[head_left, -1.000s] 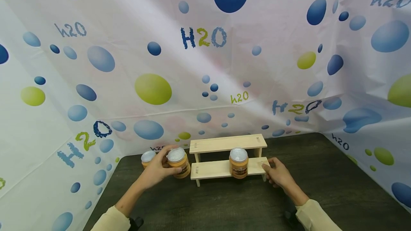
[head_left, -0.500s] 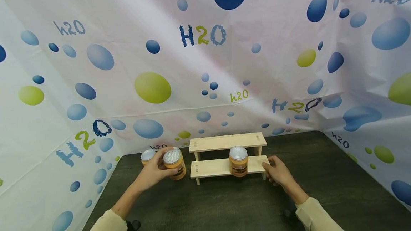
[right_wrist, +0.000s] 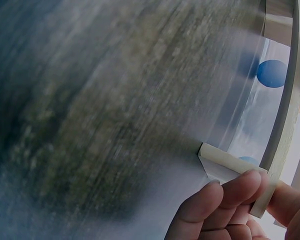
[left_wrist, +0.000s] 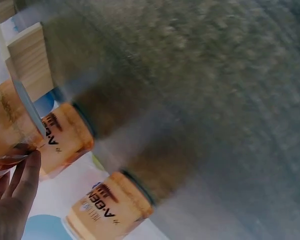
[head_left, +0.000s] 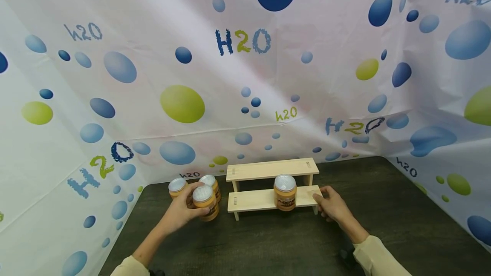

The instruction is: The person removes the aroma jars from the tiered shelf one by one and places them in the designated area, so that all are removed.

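Observation:
My left hand (head_left: 182,210) grips an orange jar (head_left: 206,206) with a silvery lid, left of a pale two-step wooden rack (head_left: 249,199). In the left wrist view, the fingers (left_wrist: 27,180) curl round the jar (left_wrist: 10,125), which is tilted in that picture. Two similar jars stand just behind it, one farther left (head_left: 177,185) and one nearer the rack (head_left: 210,179). On the rack's lower step sits another jar (head_left: 285,198), right of its middle. My right hand (head_left: 333,206) pinches the right end of that step, thumb on top and fingers beneath near the leg (right_wrist: 230,161).
The rack's upper step (head_left: 272,169) rises behind the lower one. A dark wood-look table (head_left: 268,246) lies under everything. A white sheet (head_left: 326,80) printed with blue and green dots closes off the back and both sides.
My left hand has drawn its jar left and nearer to me, away from the rack. The jar behind it has come into view. The right hand keeps its place on the step.

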The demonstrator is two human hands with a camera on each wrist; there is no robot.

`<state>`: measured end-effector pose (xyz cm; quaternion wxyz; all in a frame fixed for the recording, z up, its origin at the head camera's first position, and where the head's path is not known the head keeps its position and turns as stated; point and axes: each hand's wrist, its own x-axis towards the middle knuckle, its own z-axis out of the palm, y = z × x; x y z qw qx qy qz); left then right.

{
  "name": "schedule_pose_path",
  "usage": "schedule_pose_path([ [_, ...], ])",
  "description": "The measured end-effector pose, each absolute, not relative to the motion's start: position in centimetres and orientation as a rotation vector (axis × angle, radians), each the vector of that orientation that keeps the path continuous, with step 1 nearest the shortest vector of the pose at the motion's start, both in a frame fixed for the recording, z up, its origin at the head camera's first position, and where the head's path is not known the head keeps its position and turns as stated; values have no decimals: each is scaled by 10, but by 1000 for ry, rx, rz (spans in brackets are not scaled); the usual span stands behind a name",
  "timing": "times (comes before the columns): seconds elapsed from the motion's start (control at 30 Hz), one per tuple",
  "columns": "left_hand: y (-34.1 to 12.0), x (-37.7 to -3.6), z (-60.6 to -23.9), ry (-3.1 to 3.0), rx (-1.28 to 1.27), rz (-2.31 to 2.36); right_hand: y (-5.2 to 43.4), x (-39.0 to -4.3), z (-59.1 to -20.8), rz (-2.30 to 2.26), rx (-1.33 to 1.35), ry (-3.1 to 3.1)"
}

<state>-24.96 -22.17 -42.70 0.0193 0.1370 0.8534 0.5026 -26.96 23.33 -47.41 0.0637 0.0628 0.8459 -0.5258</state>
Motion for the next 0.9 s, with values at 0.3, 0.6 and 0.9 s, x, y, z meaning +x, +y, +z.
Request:
schedule_pose_path([
  [0.3,-221,-247,-439,2661,314,1544,233,-270,-473,-1589,185,2560],
  [0.6,-225,-244,-448,2663,279,1531,232,-268,-471,-1601,189,2561],
  [0.9,-225,-243,-453,2673,260,1535,232,-267,-471,-1609,193,2554],
])
